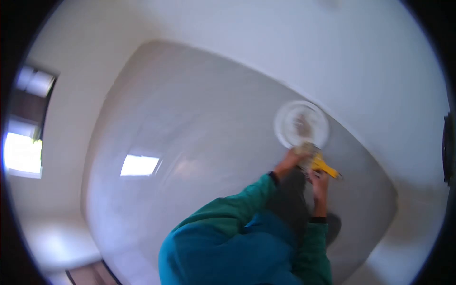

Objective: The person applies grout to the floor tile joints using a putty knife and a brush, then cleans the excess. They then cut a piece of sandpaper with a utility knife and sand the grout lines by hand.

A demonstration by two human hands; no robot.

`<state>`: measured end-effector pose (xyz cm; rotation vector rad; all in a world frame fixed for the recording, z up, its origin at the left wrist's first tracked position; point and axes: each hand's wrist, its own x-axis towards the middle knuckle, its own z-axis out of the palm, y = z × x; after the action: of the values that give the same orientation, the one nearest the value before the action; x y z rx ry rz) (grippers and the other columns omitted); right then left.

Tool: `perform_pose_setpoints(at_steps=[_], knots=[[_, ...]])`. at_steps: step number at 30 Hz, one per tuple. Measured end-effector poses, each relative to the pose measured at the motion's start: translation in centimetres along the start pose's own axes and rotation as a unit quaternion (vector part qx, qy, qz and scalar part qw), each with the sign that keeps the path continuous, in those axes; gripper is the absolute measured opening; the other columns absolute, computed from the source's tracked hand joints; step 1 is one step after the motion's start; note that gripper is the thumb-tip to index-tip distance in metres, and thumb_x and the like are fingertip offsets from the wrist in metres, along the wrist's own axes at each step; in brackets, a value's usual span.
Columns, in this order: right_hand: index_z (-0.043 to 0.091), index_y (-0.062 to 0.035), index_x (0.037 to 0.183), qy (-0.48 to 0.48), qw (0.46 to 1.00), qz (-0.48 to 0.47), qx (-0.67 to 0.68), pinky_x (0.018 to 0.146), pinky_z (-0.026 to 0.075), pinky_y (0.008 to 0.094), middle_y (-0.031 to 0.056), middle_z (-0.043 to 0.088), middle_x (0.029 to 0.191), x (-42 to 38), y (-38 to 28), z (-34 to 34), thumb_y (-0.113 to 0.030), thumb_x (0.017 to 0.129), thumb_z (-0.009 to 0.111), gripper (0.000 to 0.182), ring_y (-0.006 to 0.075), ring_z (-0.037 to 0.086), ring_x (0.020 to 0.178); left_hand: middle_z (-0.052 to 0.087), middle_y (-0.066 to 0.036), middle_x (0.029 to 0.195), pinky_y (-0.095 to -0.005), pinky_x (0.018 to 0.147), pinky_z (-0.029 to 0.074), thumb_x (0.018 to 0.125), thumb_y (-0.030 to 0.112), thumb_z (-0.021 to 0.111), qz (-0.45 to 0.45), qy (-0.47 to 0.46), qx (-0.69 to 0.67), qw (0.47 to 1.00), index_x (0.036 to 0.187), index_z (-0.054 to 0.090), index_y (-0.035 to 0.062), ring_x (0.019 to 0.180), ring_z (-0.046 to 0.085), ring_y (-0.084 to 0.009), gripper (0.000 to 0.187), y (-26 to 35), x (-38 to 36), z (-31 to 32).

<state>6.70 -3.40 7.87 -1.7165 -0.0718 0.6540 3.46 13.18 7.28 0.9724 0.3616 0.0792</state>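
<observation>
Both of my hands are close together over the near side of a round white bucket [280,128], which has a blurred brownish patch in its middle. My left hand [289,160] is closed on a smeared beige-grey piece [308,148] at the bucket's near rim. Just below and to the right, my right hand [320,183] has its fingers curled at a yellow-handled tool [324,166], whose handle slants down to the right. Blur hides the tool's working end, and I cannot tell its exact kind.
Smooth grey floor [213,114] spreads around me, with a bright window reflection [139,165] on it. A white wall [361,61] runs close behind the bucket. Far left is a bright window [23,147]. My dark trouser leg [287,199] is beneath my arms.
</observation>
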Motion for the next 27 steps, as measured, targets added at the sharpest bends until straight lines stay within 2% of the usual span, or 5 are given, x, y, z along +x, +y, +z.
perform_pose_setpoints(at_steps=[2, 4, 6, 15, 27], knots=[[0.057, -0.0002, 0.103, 0.064, 0.988, -0.006, -0.138, 0.067, 0.048, 0.0312, 0.0088, 0.061, 0.092, -6.2, -1.6, -2.1, -0.027, 0.074, 0.071, 0.042, 0.0165, 0.059, 0.075, 0.059, -0.008, 0.1, -0.0327, 0.078, 0.05, 0.081, 0.018, 0.063, -0.014, -0.082, -0.026, 0.996, 0.113, 0.052, -0.0007, 0.09, 0.059, -0.0191, 0.038, -1.9, -0.7, -2.2], [0.058, 0.0001, 0.1, 0.156, 0.967, -0.042, -0.199, 0.066, 0.048, 0.0312, 0.0105, 0.061, 0.09, -13.1, -2.1, -6.1, -0.03, 0.073, 0.071, 0.043, 0.0183, 0.06, 0.072, 0.059, -0.009, 0.1, -0.0345, 0.079, 0.049, 0.085, 0.014, 0.056, 0.358, -0.116, 0.405, 0.833, 0.111, 0.053, 0.0026, 0.089, 0.059, -0.0198, 0.029, -2.6, -2.8, -1.8], [0.058, 0.0, 0.098, 0.333, 0.929, 0.004, -0.16, 0.066, 0.048, 0.0317, 0.0114, 0.062, 0.089, -19.0, -2.0, -7.4, -0.03, 0.073, 0.07, 0.041, 0.02, 0.06, 0.072, 0.056, -0.01, 0.108, -0.0345, 0.082, 0.048, 0.082, 0.007, 0.058, -0.102, -0.087, -0.046, 0.99, 0.118, 0.048, -0.0004, 0.093, 0.059, -0.0214, 0.039, -2.0, -2.0, -1.1], [0.058, 0.0003, 0.086, 0.594, 0.741, 0.312, -0.027, 0.066, 0.049, 0.0344, 0.016, 0.063, 0.075, -34.4, 13.8, 2.0, -0.031, 0.072, 0.069, 0.036, 0.027, 0.063, 0.071, 0.057, -0.014, 0.104, -0.0329, 0.078, 0.05, 0.078, 0.015, 0.062, -0.114, -0.24, 0.187, 0.946, 0.116, 0.045, -0.0057, 0.089, 0.059, -0.0226, 0.047, -4.9, 4.6, 0.7], [0.035, -0.0001, 0.124, 0.615, 0.7, 0.161, -0.325, 0.078, 0.049, 0.0379, 0.017, 0.049, 0.11, -36.1, 12.6, -8.6, -0.024, 0.069, 0.072, 0.07, 0.0324, 0.053, 0.099, 0.051, -0.016, 0.114, -0.0365, 0.083, 0.047, 0.079, 0.015, 0.063, -0.113, -0.241, 0.209, 0.941, 0.124, 0.039, -0.0047, 0.098, 0.055, -0.0244, 0.055, -6.9, 6.0, -1.2]])
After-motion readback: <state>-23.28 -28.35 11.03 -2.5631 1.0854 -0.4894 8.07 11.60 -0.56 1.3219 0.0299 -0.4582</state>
